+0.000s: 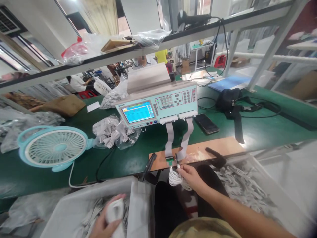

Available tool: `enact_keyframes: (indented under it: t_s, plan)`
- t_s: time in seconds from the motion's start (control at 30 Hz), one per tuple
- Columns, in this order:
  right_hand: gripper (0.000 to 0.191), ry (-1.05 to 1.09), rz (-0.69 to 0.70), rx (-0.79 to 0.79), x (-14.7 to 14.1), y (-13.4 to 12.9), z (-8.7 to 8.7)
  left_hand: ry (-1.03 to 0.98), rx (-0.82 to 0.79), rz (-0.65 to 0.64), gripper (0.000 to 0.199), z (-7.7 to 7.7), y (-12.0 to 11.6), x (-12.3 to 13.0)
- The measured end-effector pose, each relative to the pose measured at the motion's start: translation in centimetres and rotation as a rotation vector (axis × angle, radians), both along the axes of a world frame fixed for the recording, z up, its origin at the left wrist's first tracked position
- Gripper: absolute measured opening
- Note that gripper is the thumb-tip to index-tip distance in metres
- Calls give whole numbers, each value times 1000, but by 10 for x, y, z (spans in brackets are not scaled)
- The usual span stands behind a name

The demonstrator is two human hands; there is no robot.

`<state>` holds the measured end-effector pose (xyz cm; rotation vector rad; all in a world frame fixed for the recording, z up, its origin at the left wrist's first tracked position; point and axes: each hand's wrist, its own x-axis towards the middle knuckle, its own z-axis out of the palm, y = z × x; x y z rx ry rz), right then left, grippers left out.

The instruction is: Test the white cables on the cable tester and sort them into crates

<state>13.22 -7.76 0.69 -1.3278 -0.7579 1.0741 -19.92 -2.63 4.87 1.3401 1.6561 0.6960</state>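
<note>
My left hand [106,219] is closed round a coiled white cable [116,211] above the left white bin [135,191]. At the front edge of the table, my right hand [190,177] pinches the end of another white cable bundle [174,178] beside a small green connector board [169,162]. Two flat grey ribbon cables [169,140] run from that spot up to the front of a light teal test instrument [158,105], whose blue screen [138,113] is lit. Under the connectors lies an orange-brown board [198,152], held by black clamps.
A teal fan [55,147] stands at the left, near bagged white cables [109,132]. A black phone [206,123] and a black bag [229,100] lie right of the instrument. The right bin [279,185] holds many white cables. A shelf [173,39] crosses above; people sit beyond.
</note>
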Motion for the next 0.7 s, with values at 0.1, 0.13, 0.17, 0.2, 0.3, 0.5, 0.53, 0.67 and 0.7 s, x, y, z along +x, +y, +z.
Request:
enact_keyframes:
  t_s: [0.1,0.13,0.17,0.2,0.3,0.5,0.53,0.67,0.7]
  plan:
    - [32,-46,-21,-7,-2,0,-4,-418,-213,-388,77,3,2,79]
    - [31,-64,-25,-10,-2,1,-6,-518,-292,-472,78,3,3,102]
    - [31,-82,-30,-12,-2,1,-7,-607,-356,-526,78,3,4,122]
    - [31,-96,-34,-14,-2,2,-8,-678,-402,-564,78,2,6,138]
    - [30,-126,-48,-22,-1,4,-9,-781,-462,-601,77,-3,13,162]
    - [29,-156,-54,-51,-16,-4,-5,-795,-460,-534,68,-14,6,163]
    - [30,-157,-34,-61,-19,-10,-4,-805,-478,-524,66,-16,1,163]
    - [29,-188,61,-105,6,-48,-4,-916,-532,-464,59,-22,-27,166]
    - [29,-234,70,-128,23,-60,-4,-959,-517,-429,58,-23,-33,168]
